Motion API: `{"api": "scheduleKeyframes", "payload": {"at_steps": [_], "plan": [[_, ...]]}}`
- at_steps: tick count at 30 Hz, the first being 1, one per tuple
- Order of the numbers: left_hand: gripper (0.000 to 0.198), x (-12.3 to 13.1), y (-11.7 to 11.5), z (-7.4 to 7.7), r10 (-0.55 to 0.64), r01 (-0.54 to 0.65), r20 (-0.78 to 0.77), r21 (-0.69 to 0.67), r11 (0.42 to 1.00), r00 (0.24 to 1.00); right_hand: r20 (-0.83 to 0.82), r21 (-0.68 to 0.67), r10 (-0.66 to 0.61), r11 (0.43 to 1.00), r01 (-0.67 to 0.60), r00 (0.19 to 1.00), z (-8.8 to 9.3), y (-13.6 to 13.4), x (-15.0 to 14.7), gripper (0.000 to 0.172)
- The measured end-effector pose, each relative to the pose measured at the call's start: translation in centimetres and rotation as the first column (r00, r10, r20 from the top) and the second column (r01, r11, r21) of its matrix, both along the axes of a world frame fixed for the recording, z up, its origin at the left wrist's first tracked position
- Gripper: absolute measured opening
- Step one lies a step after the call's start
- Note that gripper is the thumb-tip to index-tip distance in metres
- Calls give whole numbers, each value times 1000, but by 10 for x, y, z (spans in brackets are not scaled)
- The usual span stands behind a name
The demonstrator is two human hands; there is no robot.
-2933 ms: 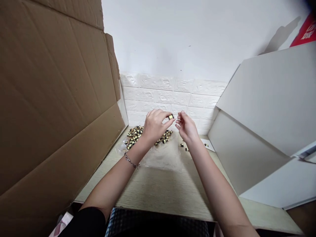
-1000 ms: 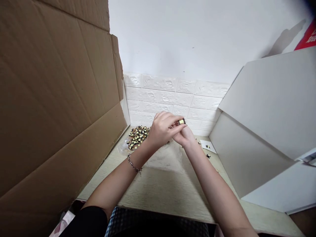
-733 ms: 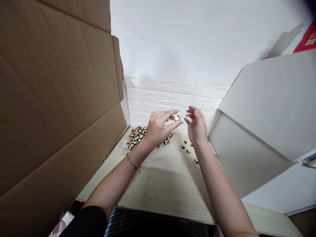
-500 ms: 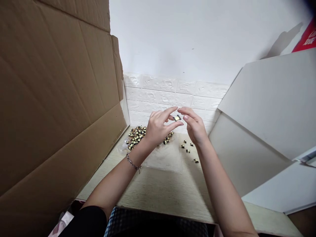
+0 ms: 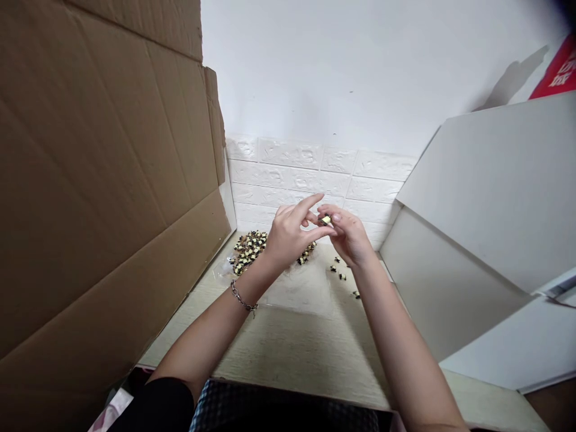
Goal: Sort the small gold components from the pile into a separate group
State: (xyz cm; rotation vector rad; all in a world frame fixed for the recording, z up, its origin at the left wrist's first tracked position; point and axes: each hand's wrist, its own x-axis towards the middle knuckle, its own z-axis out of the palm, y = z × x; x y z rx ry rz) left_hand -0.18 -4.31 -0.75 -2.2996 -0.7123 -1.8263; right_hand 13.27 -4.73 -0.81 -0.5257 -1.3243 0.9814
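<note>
A small transformer (image 5: pixel 325 221), yellow in the middle with black ends, is held up above the table between my two hands. My right hand (image 5: pixel 348 231) pinches it between thumb and fingers from the right. From the left, my left hand (image 5: pixel 290 234) has its thumb under it and bent fingers behind, while its index finger points out straight above. Exactly where the left fingertips press is partly hidden. A pile of similar transformers (image 5: pixel 249 249) lies behind my left forearm on a clear plastic bag (image 5: pixel 299 291). Several loose transformers (image 5: pixel 342 276) lie beside my right wrist.
A tall cardboard sheet (image 5: pixel 112 180) walls off the left side. White panels (image 5: pixel 486 198) stand along the right. A white brick-patterned wall (image 5: pixel 292 157) closes the back of the pale table (image 5: pixel 288 348). A red printed item (image 5: pixel 558 72) shows at upper right.
My right hand has moved left and closed on the transformer, which has tilted and dropped slightly. The left hand stays nearly in place.
</note>
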Motion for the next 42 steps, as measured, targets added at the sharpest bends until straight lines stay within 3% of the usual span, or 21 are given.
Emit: {"api": "scheduleKeyframes", "payload": {"at_steps": [4,10,17,23,32,42], "plan": [[68,-4,2,4,-69,60,-71,-120,991,995,-141,-94,69,992,-82,988,1,2,6,14],[39,-10,8,9,-88,91,-271,-4,996,958,-203,-221,202,944,-246,958,-4,12,26,15],[30,-7,9,6,-117,129,-397,3,992,910,-137,-293,359,876,-384,923,-18,21,28,16],[25,-5,11,2,-136,161,-437,20,987,889,-118,-378,385,835,-400,915,-21,20,26,12],[21,0,13,-3,-50,128,-486,129,983,872,-171,-473,476,728,-496,863,-23,26,30,8],[19,1,8,-2,-88,150,-475,93,984,875,-161,-489,514,700,-520,843,-19,19,25,8]]}}
